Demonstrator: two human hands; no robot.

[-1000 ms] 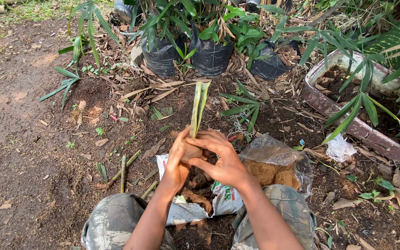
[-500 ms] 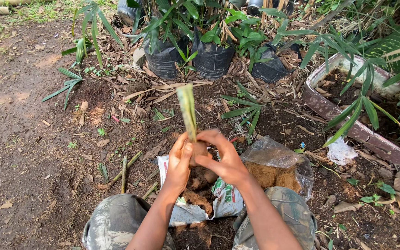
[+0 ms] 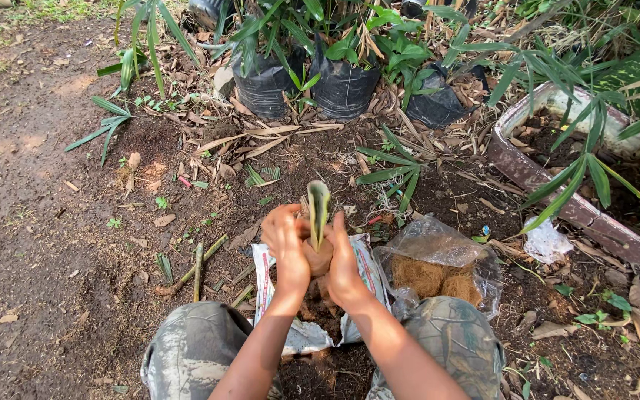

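Hands, pose: your left hand and right hand are brought together in front of your knees, forearms rising from the bottom of the view and converging. Both palms face inward, and the fingers of each curl closed around the same brown root ball, pressing it from either side. The thumbs lie near the top of the ball.

Item held: a seedling, upright, its pale green leaf standing straight up out of the root ball between your two hands. It sits directly above the white sack.

White sack: flat on the soil under your hands, opened out, with dark soil on it, between your knees.

Clear plastic bag: just beside the white sack on your right-hand side, holding brown coconut fibre, and touching your right knee.

Black nursery bags: well beyond the white sack, at the far edge of the soil, each with green plants in it.

Trough: beyond and to the right of the white sack, long, weathered, filled with soil, with leafy plants hanging over it.

Sticks: short cut pieces on the bare soil, left of the white sack.
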